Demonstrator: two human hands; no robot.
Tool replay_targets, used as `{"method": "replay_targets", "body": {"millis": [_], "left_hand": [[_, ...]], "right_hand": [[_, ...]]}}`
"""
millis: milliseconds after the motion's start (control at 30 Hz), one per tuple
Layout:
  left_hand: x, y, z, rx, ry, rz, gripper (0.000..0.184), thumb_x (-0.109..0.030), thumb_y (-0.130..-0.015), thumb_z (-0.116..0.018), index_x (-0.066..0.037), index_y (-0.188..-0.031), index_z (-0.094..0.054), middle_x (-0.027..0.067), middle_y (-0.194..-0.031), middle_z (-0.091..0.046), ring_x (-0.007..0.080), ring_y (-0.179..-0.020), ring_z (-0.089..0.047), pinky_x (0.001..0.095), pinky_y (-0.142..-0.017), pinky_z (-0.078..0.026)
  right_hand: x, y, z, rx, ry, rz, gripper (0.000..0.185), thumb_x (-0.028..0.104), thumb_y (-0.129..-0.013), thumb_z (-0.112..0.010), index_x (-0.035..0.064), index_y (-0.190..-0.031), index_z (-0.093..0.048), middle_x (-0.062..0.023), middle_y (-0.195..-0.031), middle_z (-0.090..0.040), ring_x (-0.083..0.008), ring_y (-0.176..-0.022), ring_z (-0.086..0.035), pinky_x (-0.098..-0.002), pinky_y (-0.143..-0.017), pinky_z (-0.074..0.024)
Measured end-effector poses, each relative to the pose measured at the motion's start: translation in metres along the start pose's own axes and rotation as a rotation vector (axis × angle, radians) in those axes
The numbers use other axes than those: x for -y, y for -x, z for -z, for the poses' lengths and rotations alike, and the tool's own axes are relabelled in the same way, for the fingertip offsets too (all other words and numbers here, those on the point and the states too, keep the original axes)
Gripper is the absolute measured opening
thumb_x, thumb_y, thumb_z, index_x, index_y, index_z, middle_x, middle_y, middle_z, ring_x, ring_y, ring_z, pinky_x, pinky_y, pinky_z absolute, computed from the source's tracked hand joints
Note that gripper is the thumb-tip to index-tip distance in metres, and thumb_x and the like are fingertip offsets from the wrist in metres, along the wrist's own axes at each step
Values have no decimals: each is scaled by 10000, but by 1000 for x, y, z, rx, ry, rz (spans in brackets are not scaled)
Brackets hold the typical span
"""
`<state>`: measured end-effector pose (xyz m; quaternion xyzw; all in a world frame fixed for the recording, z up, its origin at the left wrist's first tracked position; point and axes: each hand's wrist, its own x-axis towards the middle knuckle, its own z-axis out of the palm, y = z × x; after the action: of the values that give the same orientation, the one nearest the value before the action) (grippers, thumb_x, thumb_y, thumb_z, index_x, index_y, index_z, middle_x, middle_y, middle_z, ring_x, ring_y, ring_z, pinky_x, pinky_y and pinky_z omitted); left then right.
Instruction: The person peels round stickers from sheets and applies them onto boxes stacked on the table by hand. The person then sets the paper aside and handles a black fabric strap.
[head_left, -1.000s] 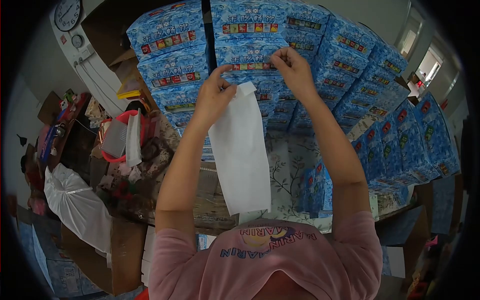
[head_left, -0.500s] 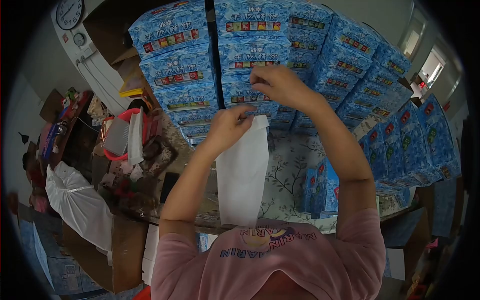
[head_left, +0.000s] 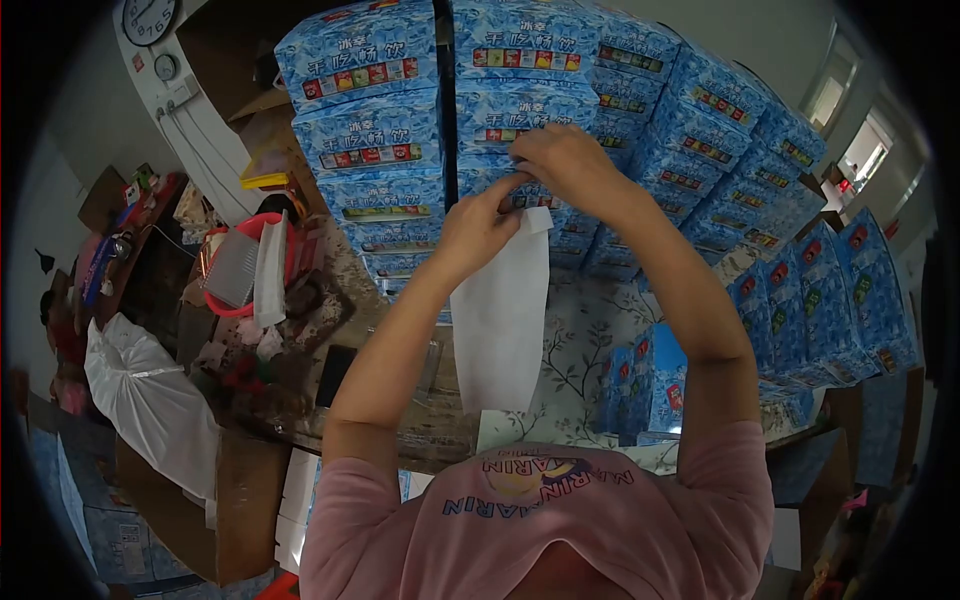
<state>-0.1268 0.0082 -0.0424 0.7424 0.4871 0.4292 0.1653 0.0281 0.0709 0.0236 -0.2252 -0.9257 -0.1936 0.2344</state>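
A long white paper-like sheet (head_left: 503,330) hangs in front of me, its top corner folded over in a small flap. My left hand (head_left: 478,228) is closed at the sheet's upper end, with thumb and forefinger reaching up. My right hand (head_left: 562,163) is closed just above, its fingertips meeting those of the left. What lies between the right fingertips is hidden. Both hands are in front of a stack of blue ice-patterned boxes (head_left: 525,112), which have rows of small coloured pictures.
Another column of blue boxes (head_left: 365,140) stands left, and more stacks (head_left: 705,100) stand right. Blue packs (head_left: 800,300) lean at the right edge. On the left are a red basket (head_left: 222,300), a white bag (head_left: 150,390) and an open carton (head_left: 250,500). A flower-patterned tabletop (head_left: 580,340) lies below.
My left hand has risen slightly and moved right, bringing the sheet up with it. Its fingers now meet the right hand's, where a gap was before. The view has shifted a little.
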Motion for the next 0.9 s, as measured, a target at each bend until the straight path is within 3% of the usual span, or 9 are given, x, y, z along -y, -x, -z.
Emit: {"method": "replay_targets", "body": {"millis": [200,267,400,500,567,667,800,867,900], "left_hand": [[7,-2,-3,-33,41,-43,421,-109,-755,-568,-154,-1170,-516,119,-758,-633,291,-719,-623,377,-627,-477],[4,1,-1,-13,33,-38,435,-63,-780,-567,-124,-1205,-499,107,-768,-619,199,-704,-610,311,-663,-475],[-11,20,9,-40,107,-42,405,-60,-793,-585,-98,-1190,-515,59,-716,-580,121,-657,-553,267,-631,-459],[-21,38,22,-118,235,-55,400,-70,-795,-612,-69,-1184,-519,18,-690,-540,73,-652,-494,234,-608,-437],[-27,48,29,-161,314,-88,402,-81,-791,-627,-53,-1178,-521,12,-709,-559,62,-670,-503,227,-606,-434],[-40,59,44,-104,255,-27,332,-82,-791,-631,-37,-1113,-568,20,-751,-590,57,-685,-518,214,-603,-433],[-36,65,45,-109,286,24,230,-91,-797,-630,-15,-1014,-620,21,-783,-618,50,-685,-532,204,-600,-434],[-39,66,45,-134,384,95,170,-106,-800,-634,1,-931,-646,15,-780,-629,47,-671,-537,196,-591,-430],[-39,65,44,-131,385,91,170,-106,-800,-634,1,-931,-646,15,-780,-629,47,-671,-537,196,-591,-430]], "right_hand": [[-4,2,-15,-165,-148,-24,212,49,-648,-624,41,-859,-604,-85,-815,-605,-263,-785,-564,-367,-674,-461],[-1,2,-12,-120,-10,-11,221,64,-663,-616,41,-882,-604,-93,-834,-606,-263,-810,-568,-357,-669,-464],[19,6,1,-197,124,-27,212,86,-704,-617,42,-910,-598,-117,-838,-602,-274,-830,-574,-362,-660,-469],[37,19,15,-370,-241,-227,179,119,-760,-622,34,-914,-589,-98,-812,-594,-217,-780,-581,-327,-624,-459],[57,30,34,15,-994,-428,158,172,-822,-605,22,-873,-603,-59,-819,-588,-127,-671,-538,-271,-582,-434],[56,39,45,167,-1031,-519,180,190,-835,-599,15,-878,-606,-17,-789,-575,-71,-668,-497,-237,-586,-414],[49,50,48,108,-982,-569,172,186,-824,-601,25,-880,-612,-24,-776,-590,-108,-732,-524,-263,-627,-421],[55,48,46,-169,-463,-243,129,170,-807,-590,54,-853,-621,-37,-785,-610,-180,-780,-548,-334,-736,-399],[59,45,46,-172,-459,-246,129,170,-807,-590,54,-853,-621,-37,-785,-610,-180,-780,-548,-334,-736,-399]]}}
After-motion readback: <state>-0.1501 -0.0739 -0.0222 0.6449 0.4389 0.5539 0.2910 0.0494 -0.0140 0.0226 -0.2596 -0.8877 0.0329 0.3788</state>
